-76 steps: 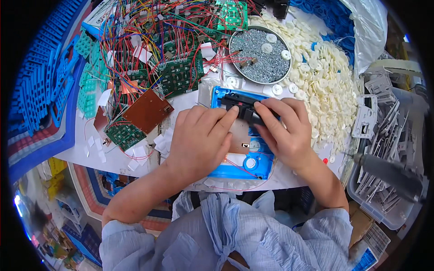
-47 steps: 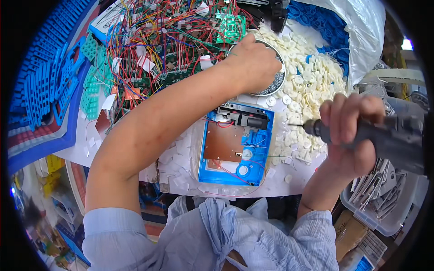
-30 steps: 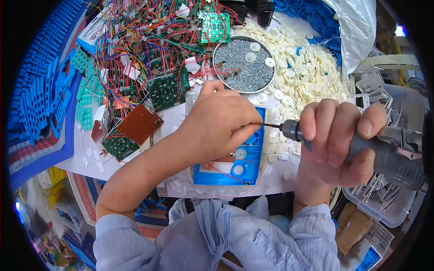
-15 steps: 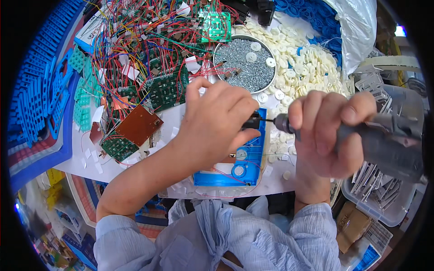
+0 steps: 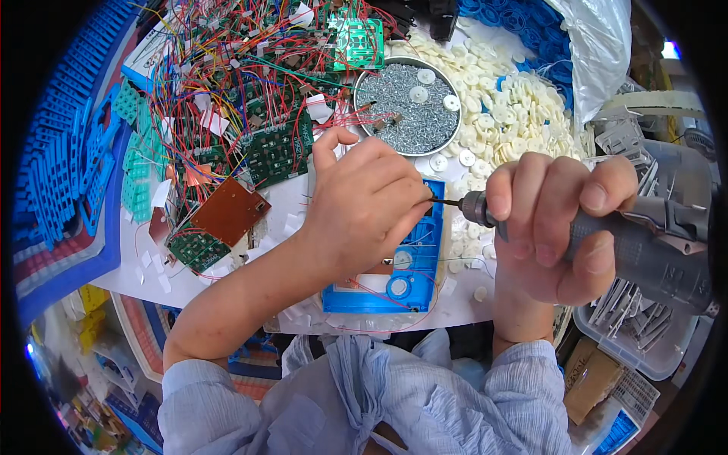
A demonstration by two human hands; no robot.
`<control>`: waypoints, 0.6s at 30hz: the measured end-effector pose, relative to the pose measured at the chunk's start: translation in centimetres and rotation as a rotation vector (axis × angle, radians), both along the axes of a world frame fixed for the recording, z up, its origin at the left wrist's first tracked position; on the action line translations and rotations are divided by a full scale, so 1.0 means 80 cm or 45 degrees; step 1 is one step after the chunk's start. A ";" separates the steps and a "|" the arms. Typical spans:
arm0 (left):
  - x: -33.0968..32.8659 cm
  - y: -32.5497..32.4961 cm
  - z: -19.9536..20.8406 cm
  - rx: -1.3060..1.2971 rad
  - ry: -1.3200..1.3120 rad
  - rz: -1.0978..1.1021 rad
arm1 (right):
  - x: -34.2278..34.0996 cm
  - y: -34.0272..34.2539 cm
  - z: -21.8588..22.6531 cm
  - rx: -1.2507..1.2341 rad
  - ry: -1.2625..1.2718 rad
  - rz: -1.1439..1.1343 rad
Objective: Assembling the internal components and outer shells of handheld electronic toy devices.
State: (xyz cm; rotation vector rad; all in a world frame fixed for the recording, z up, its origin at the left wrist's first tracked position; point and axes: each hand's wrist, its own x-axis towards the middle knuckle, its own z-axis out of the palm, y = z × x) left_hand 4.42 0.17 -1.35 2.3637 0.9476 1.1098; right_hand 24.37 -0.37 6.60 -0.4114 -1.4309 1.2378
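My right hand [image 5: 550, 227] is wrapped round a grey electric screwdriver [image 5: 656, 254], held sideways with its thin bit [image 5: 447, 202] pointing left. The bit's tip meets the fingertips of my left hand [image 5: 364, 201]. Thumb and forefinger there are pinched together, and whatever lies between them is hidden. Under my left hand sits an open blue plastic casing [image 5: 349, 303], partly covered by that hand. Inside it are a white disc [image 5: 403, 260], a round blue ring [image 5: 399, 286] and thin red wires.
A round tin [image 5: 459, 121] of small screws stands beyond my hands. Cream plastic discs [image 5: 508, 114] are heaped at its right. Green circuit boards [image 5: 277, 155] with tangled wires fill the back left, near a brown board [image 5: 231, 212]. A clear bin [image 5: 667, 364] of metal rods sits at right.
My left thumb has closed up toward the forefinger, and the black part seen between them is now covered. The screwdriver has tilted slightly, its rear end a little lower.
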 end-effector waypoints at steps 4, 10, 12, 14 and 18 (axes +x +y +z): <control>0.003 -0.005 0.016 -0.069 0.040 0.156 | -0.007 0.001 -0.010 -0.046 -0.023 -0.126; -0.011 -0.009 -0.003 -0.029 0.260 0.050 | -0.016 0.010 -0.045 -0.175 0.098 -0.251; -0.011 -0.011 -0.002 -0.038 0.262 0.051 | -0.017 0.009 -0.047 -0.186 0.073 -0.268; -0.010 -0.012 -0.004 -0.038 0.257 0.053 | -0.018 0.011 -0.050 -0.151 -0.035 -0.267; -0.011 -0.013 -0.008 -0.024 0.241 0.048 | -0.019 0.017 -0.056 -0.022 -0.379 -0.328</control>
